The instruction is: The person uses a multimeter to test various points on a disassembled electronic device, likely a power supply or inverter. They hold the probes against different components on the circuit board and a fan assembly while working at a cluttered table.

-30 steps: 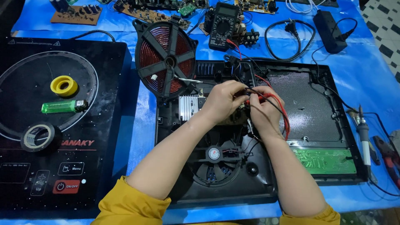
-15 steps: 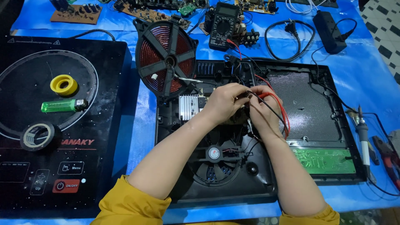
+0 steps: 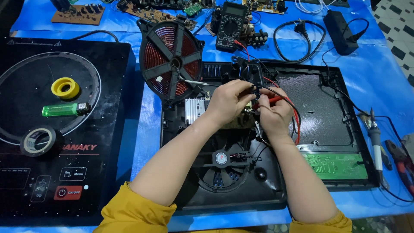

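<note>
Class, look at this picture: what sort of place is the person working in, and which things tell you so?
Probably an electronics repair bench: an opened induction cooker, a multimeter and a soldering iron lie on a blue sheet.

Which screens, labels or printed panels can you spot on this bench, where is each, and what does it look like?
Multimeter screen: top centre, small grey rectangle on a black meter.
Control panel: lower left on the black glass top, white-outlined buttons and one red one.
Warning triangles: that top's far edge, small and white.
Round label: fan hub, white and red.
</note>
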